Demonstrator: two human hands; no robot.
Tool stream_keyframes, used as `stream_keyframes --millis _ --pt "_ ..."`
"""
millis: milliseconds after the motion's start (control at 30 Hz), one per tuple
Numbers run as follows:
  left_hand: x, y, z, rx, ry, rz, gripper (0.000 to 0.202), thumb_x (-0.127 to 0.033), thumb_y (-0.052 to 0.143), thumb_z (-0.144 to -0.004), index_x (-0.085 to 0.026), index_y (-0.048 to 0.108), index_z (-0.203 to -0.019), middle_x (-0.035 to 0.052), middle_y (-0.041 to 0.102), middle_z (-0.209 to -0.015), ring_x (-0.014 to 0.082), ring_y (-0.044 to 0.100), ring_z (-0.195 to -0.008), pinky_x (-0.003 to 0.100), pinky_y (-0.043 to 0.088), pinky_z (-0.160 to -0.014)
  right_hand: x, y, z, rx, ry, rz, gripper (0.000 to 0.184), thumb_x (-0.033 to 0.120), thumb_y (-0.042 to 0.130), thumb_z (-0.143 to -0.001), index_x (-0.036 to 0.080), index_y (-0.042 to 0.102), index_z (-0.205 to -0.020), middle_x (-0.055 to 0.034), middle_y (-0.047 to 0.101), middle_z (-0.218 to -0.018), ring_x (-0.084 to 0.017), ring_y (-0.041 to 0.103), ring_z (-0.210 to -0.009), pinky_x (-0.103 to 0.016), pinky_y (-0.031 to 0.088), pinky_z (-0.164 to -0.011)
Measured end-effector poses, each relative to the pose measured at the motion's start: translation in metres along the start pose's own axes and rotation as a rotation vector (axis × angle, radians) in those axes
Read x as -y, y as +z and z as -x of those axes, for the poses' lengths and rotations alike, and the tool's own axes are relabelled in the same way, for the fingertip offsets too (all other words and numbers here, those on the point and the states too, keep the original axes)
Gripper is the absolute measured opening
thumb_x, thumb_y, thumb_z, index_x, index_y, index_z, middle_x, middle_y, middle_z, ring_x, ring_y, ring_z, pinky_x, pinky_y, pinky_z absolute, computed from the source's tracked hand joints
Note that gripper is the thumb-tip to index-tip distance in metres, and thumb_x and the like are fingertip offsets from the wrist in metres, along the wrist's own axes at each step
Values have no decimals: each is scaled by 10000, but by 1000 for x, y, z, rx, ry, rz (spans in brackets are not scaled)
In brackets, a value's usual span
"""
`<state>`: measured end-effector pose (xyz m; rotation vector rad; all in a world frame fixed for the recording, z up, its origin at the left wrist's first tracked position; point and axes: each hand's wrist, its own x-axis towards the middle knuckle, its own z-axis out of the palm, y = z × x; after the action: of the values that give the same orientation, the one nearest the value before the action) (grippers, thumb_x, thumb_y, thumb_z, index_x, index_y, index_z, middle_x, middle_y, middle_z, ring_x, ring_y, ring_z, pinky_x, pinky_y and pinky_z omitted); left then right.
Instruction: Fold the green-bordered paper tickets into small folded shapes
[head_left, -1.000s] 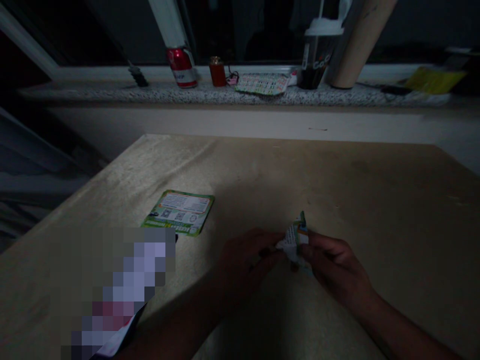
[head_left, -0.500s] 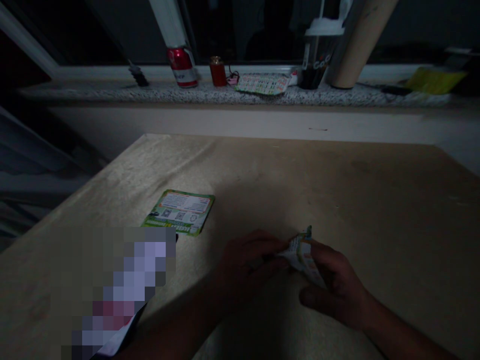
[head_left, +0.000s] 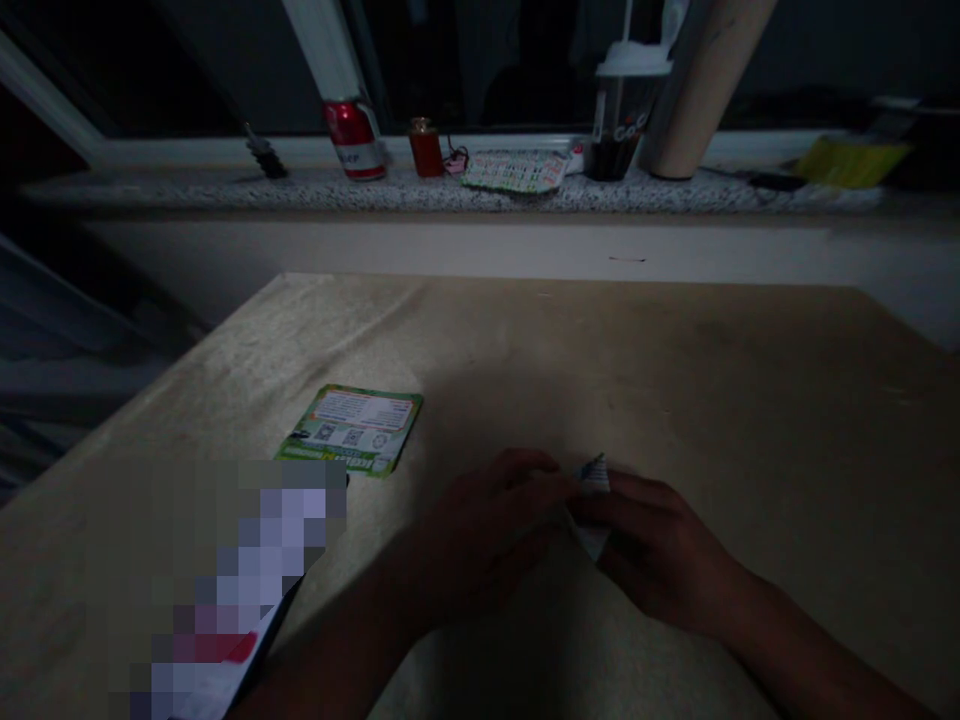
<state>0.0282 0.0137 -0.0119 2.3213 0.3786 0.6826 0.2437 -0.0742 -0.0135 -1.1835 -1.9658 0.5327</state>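
A small folded piece of printed paper (head_left: 591, 540), pale with some darker print near its top point, is held upright just over the table. My left hand (head_left: 491, 530) reaches it from the left, its fingers closed on the paper's left edge. From the right, my right hand (head_left: 667, 550) pinches the same paper between thumb and fingers. Dim light and the fingers hide much of the folds. Left of my hands, a green and white printed leaflet (head_left: 360, 428) lies flat on the table.
A blurred-out, screen-like object (head_left: 255, 560) lies at lower left on the tan table (head_left: 750, 400). Along the granite windowsill (head_left: 187, 195) stand a red can (head_left: 356, 140), a small orange-red jar (head_left: 426, 150), a lidded cup (head_left: 619, 120) and a cardboard tube (head_left: 697, 90).
The paper has turned and shows less of its printed side. My right thumb has moved in under it, and the right fingers are closer to the left hand.
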Motion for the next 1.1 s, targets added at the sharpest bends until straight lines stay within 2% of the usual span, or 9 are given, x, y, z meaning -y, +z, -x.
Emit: stream_keyframes --millis 133,267,367,567,733,867,967,1033,1100 --pt "5 -2 0 36 42 -30 348 -142 558 -961 -250 561 -1292 73 621 -1268 181 629 -1117 316 521 -958 4 -5 -2 88 0 36 334 27 613 -818 225 680 -1079 -44 685 -939 -193 628 -852 -321 501 -736" --pt "6 -3 1 41 58 -5 264 -164 549 -984 -234 575 -1236 49 689 -1183 162 656 -1074 289 513 -948 8 -7 -3 81 -15 41 196 99 643 -871 194 679 -1038 -54 668 -937 -184 615 -858 -314 499 -750" --pt "5 -3 1 34 39 12 224 -194 570 -982 -230 591 -1202 37 719 -1128 164 676 -1034 289 511 -929 7 -7 -2 60 -26 0 167 128 654 -905 183 663 -1063 -54 669 -937 -168 617 -851 -293 504 -740" --pt "3 -2 -1 -25 -29 75 135 -209 547 -990 -194 663 -1059 38 745 -1008 154 705 -923 267 522 -843 4 -6 0 23 11 -82 195 103 643 -916 188 668 -1090 -55 682 -947 -145 642 -814 -251 524 -691" --pt "-1 1 -1 -110 -106 91 111 -189 578 -969 -202 675 -1023 9 737 -945 126 700 -847 231 520 -785 4 -3 2 -19 38 -97 200 110 649 -914 211 665 -1087 -32 702 -908 -125 665 -767 -219 539 -670" --pt "-6 4 0 -198 -164 104 67 -175 617 -938 -212 672 -951 -18 732 -875 110 693 -781 208 517 -734 2 5 7 -125 160 -83 372 162 724 -873 261 590 -1205 -20 744 -997 -144 723 -852 -234 585 -772" --pt "-8 5 2 -246 -236 100 37 -186 646 -913 -218 660 -926 -25 721 -830 118 682 -759 220 520 -718 3 11 9 -207 239 -185 511 167 728 -866 301 497 -1302 -25 745 -1080 -164 741 -952 -238 608 -808" --pt "-9 6 3 -285 -274 131 130 -205 688 -879 -229 651 -1001 -22 715 -848 131 676 -781 239 527 -736 5 13 9 -219 265 -261 515 165 709 -881 308 466 -1313 -16 754 -1024 -163 753 -927 -236 620 -782" --pt "-8 6 3 -309 -292 202 328 -237 747 -835 -243 628 -1140 -10 715 -916 147 671 -832 264 534 -776 6 14 8 -204 276 -295 498 162 696 -892 304 460 -1306 -15 760 -975 -169 762 -904 -238 629 -755"
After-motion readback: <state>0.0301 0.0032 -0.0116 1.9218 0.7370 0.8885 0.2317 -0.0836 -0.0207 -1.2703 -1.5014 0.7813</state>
